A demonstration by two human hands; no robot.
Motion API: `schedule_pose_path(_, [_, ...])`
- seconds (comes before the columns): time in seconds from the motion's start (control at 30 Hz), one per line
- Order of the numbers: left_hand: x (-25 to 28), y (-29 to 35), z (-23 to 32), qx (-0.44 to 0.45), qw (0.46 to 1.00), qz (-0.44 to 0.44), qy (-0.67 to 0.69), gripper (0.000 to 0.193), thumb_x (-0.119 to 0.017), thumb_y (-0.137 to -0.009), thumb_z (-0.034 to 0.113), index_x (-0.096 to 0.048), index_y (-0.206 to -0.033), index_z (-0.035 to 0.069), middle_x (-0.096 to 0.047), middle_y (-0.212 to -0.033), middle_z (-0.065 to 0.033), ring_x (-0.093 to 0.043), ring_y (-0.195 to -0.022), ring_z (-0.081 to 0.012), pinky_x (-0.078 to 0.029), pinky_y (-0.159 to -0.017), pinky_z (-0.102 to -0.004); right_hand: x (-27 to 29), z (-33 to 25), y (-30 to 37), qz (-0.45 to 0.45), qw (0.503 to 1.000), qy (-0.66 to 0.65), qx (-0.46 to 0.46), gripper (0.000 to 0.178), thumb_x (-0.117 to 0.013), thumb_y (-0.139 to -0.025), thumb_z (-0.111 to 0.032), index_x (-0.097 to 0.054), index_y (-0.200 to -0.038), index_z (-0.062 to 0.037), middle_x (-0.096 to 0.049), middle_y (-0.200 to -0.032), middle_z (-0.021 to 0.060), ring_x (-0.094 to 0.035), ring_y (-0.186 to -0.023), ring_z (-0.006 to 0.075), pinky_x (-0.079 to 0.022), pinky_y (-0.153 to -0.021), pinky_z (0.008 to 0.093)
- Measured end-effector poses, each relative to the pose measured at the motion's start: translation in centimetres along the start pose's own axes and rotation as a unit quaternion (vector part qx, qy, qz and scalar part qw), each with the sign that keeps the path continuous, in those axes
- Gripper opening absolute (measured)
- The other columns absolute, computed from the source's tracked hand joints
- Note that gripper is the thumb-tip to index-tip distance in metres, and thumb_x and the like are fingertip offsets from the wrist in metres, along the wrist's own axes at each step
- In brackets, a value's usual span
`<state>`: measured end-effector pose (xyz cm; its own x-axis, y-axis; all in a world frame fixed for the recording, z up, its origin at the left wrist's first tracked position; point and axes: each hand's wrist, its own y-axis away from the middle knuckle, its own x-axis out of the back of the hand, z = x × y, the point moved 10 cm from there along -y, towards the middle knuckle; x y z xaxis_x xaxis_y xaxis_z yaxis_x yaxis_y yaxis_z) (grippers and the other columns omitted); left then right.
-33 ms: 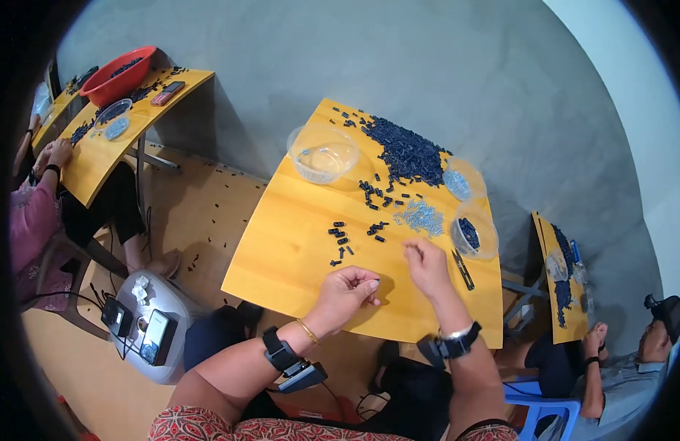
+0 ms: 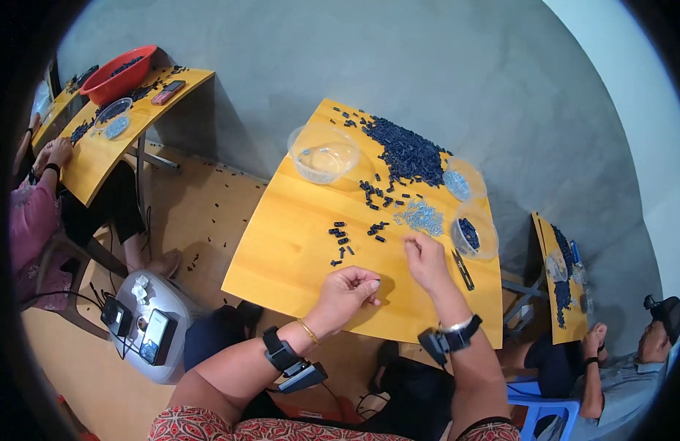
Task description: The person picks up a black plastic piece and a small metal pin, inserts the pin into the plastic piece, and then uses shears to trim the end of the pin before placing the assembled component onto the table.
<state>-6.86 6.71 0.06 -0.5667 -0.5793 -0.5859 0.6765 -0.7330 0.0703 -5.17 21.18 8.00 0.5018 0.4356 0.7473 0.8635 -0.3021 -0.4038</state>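
Observation:
My left hand [image 2: 349, 292] is over the near part of the yellow table [image 2: 281, 250], finger and thumb pinched on a small dark piece [image 2: 378, 280] that barely shows. My right hand [image 2: 426, 261] is closed just below a scattered heap of tiny silvery-blue pieces [image 2: 421, 217]; whatever its fingertips hold, if anything, is hidden. Small black cylindrical pieces [image 2: 338, 234] lie in a loose group beyond my left hand. More black pieces [image 2: 406, 151] form a big pile at the far side. A pair of black thread snips [image 2: 463, 270] lies to the right of my right hand.
A clear bowl [image 2: 323, 156] stands far left on the table. On the right are a tub of silvery pieces [image 2: 457, 185] and a tub of black pieces [image 2: 475, 231]. Co-workers sit at tables on both sides. A grey stool [image 2: 150, 342] with devices stands left.
My right hand and wrist have shifted very slightly up, toward the silvery heap. My left hand stays in place.

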Motion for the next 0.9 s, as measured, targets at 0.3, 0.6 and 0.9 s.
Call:
schedule_pose_path(0.3, [0.3, 0.2, 0.2, 0.014, 1.000, -0.008, 0.013, 0.009, -0.055, -0.083, 0.004, -0.056, -0.088, -0.003, -0.057, -0.072, -0.0056, -0.055, -0.062, -0.0107, -0.049, -0.061, -0.0235, -4.5, -3.8, -4.7, -0.074, 0.991, 0.036, 0.107, 0.011, -0.052, -0.076, -0.001, -0.056, -0.085, -0.0008, -0.057, -0.078, 0.0165, -0.057, -0.072, 0.0305, -0.045, -0.063, 0.0338])
schedule_pose_path(0.6, [-0.3, 0.0, -0.2, 0.022, 0.999, -0.023, 0.029, 0.009, -0.054, -0.083, 0.004, -0.056, -0.088, -0.003, -0.057, -0.073, -0.0055, -0.054, -0.063, -0.0109, -0.050, -0.062, -0.0244, -5.2, -1.8, -5.1, -0.058, 0.989, 0.042, 0.128, 0.009, -0.052, -0.076, 0.000, -0.056, -0.084, -0.0004, -0.058, -0.075, 0.0130, -0.058, -0.069, 0.0238, -0.045, -0.063, 0.0300])
schedule_pose_path(0.9, [0.4, -0.1, -0.6, 0.034, 0.997, -0.016, 0.064, 0.007, -0.053, -0.083, 0.003, -0.055, -0.089, -0.001, -0.056, -0.075, -0.0061, -0.055, -0.064, -0.0126, -0.051, -0.063, -0.0253, -2.1, -1.0, 2.6, -0.079, 0.861, -0.475, -0.163, 0.009, -0.049, -0.083, 0.000, -0.055, -0.089, 0.0022, -0.059, -0.080, 0.0063, -0.057, -0.071, 0.0117, -0.048, -0.066, 0.0234])
